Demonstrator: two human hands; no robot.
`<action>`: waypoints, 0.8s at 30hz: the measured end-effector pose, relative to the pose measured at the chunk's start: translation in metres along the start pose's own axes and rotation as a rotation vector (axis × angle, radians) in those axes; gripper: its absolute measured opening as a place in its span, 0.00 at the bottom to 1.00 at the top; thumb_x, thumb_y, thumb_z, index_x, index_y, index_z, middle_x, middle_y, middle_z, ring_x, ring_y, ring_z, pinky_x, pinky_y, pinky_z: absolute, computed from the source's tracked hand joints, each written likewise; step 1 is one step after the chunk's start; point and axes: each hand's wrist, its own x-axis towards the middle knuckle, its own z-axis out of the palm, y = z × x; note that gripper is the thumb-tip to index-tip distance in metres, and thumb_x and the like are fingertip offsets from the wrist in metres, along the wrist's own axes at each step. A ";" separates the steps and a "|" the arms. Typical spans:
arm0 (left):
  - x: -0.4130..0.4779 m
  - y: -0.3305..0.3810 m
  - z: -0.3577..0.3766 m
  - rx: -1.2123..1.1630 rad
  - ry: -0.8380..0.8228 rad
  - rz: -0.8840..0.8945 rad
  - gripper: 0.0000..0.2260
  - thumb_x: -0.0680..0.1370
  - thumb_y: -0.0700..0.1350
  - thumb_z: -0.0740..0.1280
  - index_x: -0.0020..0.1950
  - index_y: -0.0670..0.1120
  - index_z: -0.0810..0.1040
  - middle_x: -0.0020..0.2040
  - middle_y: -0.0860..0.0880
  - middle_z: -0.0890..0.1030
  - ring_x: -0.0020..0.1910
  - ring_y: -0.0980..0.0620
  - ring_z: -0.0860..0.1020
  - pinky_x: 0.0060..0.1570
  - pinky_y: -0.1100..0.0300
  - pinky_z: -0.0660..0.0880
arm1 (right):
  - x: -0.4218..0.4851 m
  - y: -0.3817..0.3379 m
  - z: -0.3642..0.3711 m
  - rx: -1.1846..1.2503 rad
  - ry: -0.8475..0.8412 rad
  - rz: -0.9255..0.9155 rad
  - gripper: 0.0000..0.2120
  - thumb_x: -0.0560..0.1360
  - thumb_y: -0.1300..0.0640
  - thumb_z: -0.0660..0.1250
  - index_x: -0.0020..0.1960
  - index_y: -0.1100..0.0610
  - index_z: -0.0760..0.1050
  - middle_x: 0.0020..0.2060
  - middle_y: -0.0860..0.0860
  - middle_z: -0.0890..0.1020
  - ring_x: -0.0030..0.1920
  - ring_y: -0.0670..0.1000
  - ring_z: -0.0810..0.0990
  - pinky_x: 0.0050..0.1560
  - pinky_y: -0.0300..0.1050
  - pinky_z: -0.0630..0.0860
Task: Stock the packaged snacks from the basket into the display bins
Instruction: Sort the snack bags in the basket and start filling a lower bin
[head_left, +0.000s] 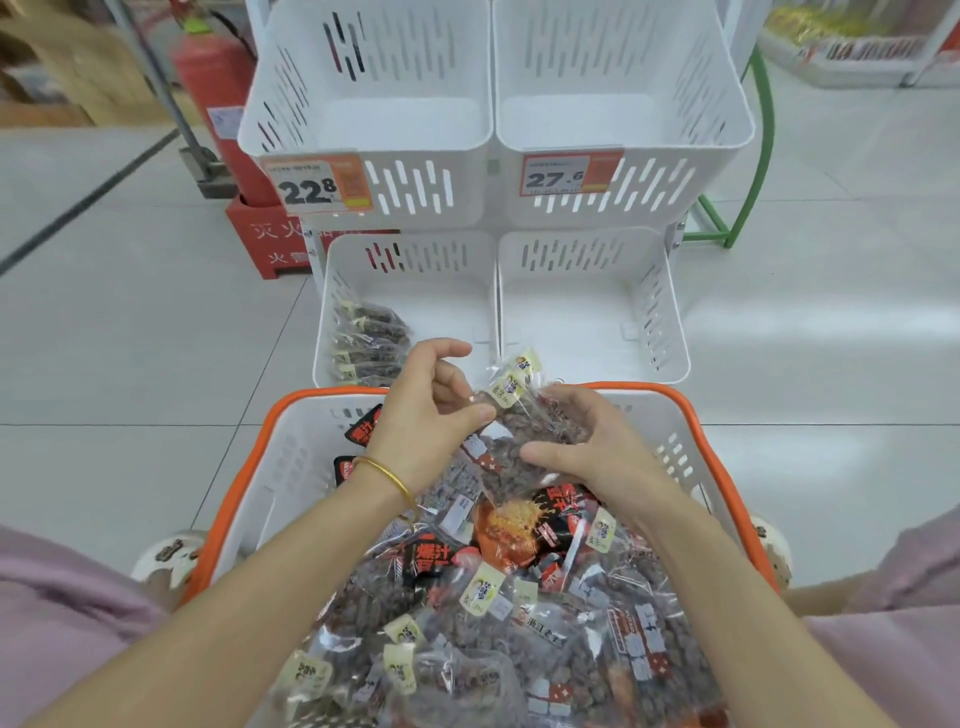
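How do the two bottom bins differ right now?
The lower left bin holds a row of dark snack packets along its left wall; the lower right bin shows only bare white floor. Red shows through the left bin's back slots, not the right's. Both are white and slotted.
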 end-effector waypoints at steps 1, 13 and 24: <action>0.001 0.001 -0.003 0.069 -0.001 0.031 0.23 0.71 0.38 0.73 0.57 0.58 0.68 0.45 0.54 0.73 0.47 0.53 0.74 0.54 0.58 0.72 | 0.003 0.001 0.001 -0.002 0.022 -0.023 0.25 0.60 0.48 0.80 0.52 0.37 0.73 0.55 0.35 0.74 0.67 0.46 0.70 0.60 0.58 0.75; 0.055 -0.036 -0.053 0.155 -0.174 -0.079 0.45 0.69 0.48 0.75 0.76 0.57 0.48 0.56 0.59 0.69 0.54 0.64 0.71 0.48 0.74 0.68 | 0.069 -0.053 0.030 -0.234 -0.114 -0.062 0.22 0.66 0.59 0.77 0.57 0.49 0.74 0.60 0.47 0.77 0.50 0.51 0.82 0.40 0.48 0.82; 0.092 -0.160 -0.126 0.994 -0.063 -0.214 0.34 0.73 0.66 0.43 0.76 0.52 0.54 0.75 0.48 0.57 0.73 0.48 0.55 0.72 0.51 0.54 | 0.236 -0.050 0.080 -1.269 0.240 -0.515 0.24 0.75 0.49 0.66 0.69 0.45 0.65 0.61 0.46 0.76 0.60 0.54 0.72 0.45 0.47 0.71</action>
